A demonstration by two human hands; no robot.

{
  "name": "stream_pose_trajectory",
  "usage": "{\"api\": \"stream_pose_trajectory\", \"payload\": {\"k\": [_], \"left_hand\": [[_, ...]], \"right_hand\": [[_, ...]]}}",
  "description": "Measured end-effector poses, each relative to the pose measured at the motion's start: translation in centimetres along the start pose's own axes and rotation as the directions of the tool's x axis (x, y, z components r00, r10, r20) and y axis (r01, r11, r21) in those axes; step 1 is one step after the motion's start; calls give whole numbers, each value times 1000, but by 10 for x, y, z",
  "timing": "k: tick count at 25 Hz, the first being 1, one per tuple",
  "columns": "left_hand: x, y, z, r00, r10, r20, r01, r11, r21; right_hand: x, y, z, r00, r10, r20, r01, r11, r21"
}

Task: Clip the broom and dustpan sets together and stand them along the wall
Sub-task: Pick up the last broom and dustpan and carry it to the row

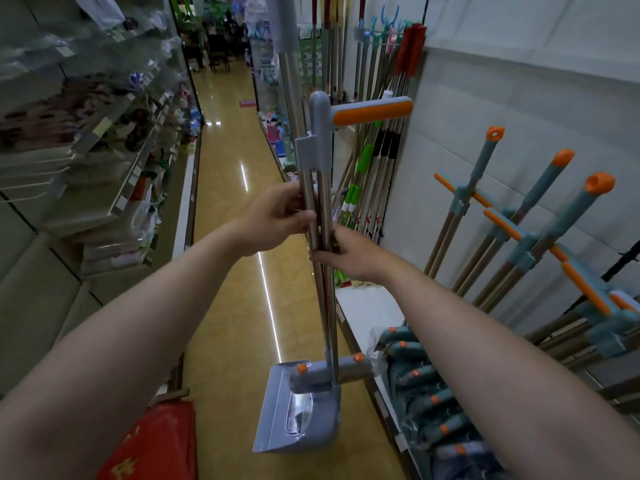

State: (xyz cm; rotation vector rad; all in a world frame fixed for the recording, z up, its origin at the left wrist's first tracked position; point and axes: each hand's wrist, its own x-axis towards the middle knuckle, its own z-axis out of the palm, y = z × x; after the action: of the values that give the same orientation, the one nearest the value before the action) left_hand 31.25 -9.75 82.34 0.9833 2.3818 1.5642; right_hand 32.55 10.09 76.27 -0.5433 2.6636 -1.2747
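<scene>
I hold a broom and dustpan set upright in the aisle. Its two steel poles (323,299) run side by side into a grey clip (311,150) under a grey and orange handle (374,112). My left hand (277,216) grips the poles from the left, just below the clip. My right hand (349,254) holds them from the right, slightly lower. The grey dustpan (294,414) with the broom head (332,372) hangs at the bottom, above the floor. Several clipped sets (526,233) lean against the white wall (519,109) on the right.
A low white shelf (367,303) runs along the wall, with a pile of teal broom heads (426,386) on it. Mops and other poles (374,161) stand further along. Stocked shelves (104,150) line the left side. A red bag (156,445) lies on the tiled floor.
</scene>
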Motion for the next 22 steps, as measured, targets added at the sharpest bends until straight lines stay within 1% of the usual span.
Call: {"api": "stream_pose_trajectory", "payload": {"k": [2, 4, 6, 8, 10, 14, 18, 20, 22], "left_hand": [[0, -1, 5, 998, 20, -53, -17, 998, 61], [2, -1, 12, 991, 42, -124, -20, 986, 167], [4, -1, 19, 980, 55, -190, -10, 973, 231], [5, -3, 23, 969, 26, -247, 32, 973, 227], [5, -7, 25, 954, -5, -300, 64, 980, 188], [0, -10, 34, 917, 6, -398, 50, 990, 132], [-1, -12, 36, 914, -23, -405, 60, 995, 79], [0, -13, 33, 928, -38, -370, 50, 999, 22], [1, -11, 30, 952, -33, -305, 26, 999, -28]], "right_hand": [[-2, 1, -3, 1000, -16, 24, 18, 995, -103], [-3, 4, -8, 1000, -13, 16, 16, 980, -196], [-6, 7, -8, 1000, -16, -9, 14, 974, -228], [-8, 11, -4, 1000, -8, -22, 3, 973, -230], [-9, 13, -1, 999, -7, -32, -1, 977, -214], [-10, 11, 0, 999, 15, -40, -22, 982, -186], [-10, 9, 2, 1000, 14, -19, -18, 983, -183], [-9, 10, 1, 1000, 20, -9, -21, 983, -181], [-8, 12, 1, 1000, 27, -2, -27, 983, -182]]}}
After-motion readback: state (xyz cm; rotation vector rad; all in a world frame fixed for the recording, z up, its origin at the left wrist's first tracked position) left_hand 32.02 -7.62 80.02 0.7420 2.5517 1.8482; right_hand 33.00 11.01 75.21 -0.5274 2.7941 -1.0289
